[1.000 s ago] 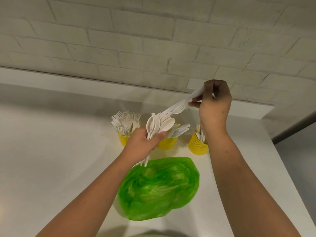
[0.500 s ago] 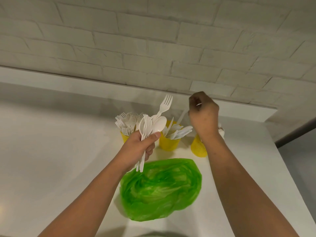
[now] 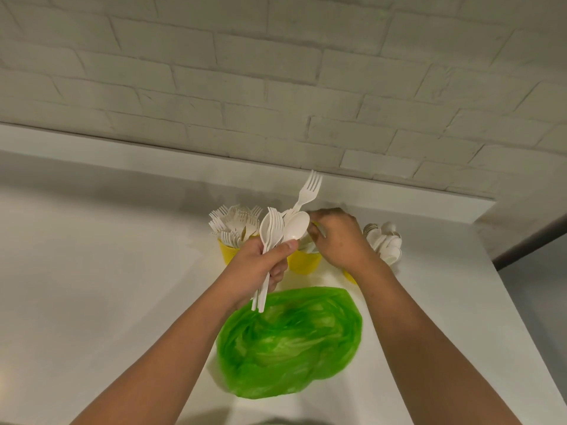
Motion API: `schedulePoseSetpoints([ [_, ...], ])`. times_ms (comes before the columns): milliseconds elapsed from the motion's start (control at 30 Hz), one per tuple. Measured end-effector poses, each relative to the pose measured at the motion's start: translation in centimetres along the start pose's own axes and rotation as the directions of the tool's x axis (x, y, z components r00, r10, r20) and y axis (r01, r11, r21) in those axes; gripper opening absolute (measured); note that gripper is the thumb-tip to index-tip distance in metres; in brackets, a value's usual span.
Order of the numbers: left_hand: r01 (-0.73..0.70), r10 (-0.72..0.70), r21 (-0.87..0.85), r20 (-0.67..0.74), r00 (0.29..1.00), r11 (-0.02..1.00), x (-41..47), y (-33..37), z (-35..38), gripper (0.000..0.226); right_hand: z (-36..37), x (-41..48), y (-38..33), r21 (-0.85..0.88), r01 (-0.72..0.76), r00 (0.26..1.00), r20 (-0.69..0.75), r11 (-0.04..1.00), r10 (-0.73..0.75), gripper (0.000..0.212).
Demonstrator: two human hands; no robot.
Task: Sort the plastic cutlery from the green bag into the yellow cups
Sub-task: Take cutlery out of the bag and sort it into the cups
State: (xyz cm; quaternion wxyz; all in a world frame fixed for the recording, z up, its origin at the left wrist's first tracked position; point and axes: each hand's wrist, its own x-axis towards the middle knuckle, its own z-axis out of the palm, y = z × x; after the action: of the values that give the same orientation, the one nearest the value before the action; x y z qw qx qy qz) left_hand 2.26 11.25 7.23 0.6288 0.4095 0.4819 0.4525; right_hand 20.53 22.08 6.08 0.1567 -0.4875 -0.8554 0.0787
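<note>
Left hand [image 3: 260, 266] is gripping a bundle [image 3: 271, 237] of white plastic cutlery, fingers and thumb wrapped round the handles, thumb tip pressing just under a spoon [image 3: 296, 227] bowl. Handle ends are poking out below the fist, hanging over the near edge of the bag [image 3: 291, 342]. Above the grip, several fork heads and spoon bowls are overlapping; an exact count is not readable. One fork [image 3: 309, 190] is sticking up well above the rest, tilting right. Right hand [image 3: 337, 240] is reaching in just right of the bundle, knuckles up, fingers curling down over the middle cup [image 3: 305, 265]. Its fingertips are hiding behind the spoon bowl, so I cannot tell whether it is holding anything. The middle cup is mostly covered by both hands; its contents are hard to make out. Left of the grip, touching distance behind it, the fork cup [image 3: 228, 254] is standing packed with forks [image 3: 233, 223], tines up. Right of the right wrist, only a sliver of the spoon cup [image 3: 349, 277] is showing, with stacked spoons [image 3: 385, 245] rising above the forearm. The green bag is lying crumpled on the counter [image 3: 107, 286] below both hands, its inside not visible. A brick wall [image 3: 276, 72] is running behind the cups. Both forearms are being cut off by the bottom edge.
</note>
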Motion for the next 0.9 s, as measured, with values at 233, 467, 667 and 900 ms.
schedulePoseSetpoints([
  [233, -0.128, 0.143, 0.281, -0.031, 0.989, 0.951, -0.5, 0.6, 0.3, 0.012, -4.6, -2.6, -4.3, 0.790, 0.041, 0.959, -0.204, 0.612, 0.199, 0.036],
  [467, -0.253, 0.317, 0.436, -0.079, 0.945, 0.863, -1.0, -0.1, 1.0, 0.042, -6.5, -2.7, -5.9, 0.911, 0.125, 0.847, -0.305, 0.393, 0.436, 0.023],
  [667, -0.262, 0.421, 0.535, -0.199, 0.885, 0.803, -1.1, 0.0, 1.0, 0.058, -8.3, -4.3, -6.6, 0.898, 0.165, 0.848, -0.341, 0.408, 0.405, 0.013],
  [900, -0.278, 0.504, 0.578, -0.277, 0.818, 0.767, -1.2, 0.3, 1.6, 0.063, -3.9, -5.9, -9.3, 0.745, -0.070, 0.967, -0.113, 0.664, 0.229, 0.032],
])
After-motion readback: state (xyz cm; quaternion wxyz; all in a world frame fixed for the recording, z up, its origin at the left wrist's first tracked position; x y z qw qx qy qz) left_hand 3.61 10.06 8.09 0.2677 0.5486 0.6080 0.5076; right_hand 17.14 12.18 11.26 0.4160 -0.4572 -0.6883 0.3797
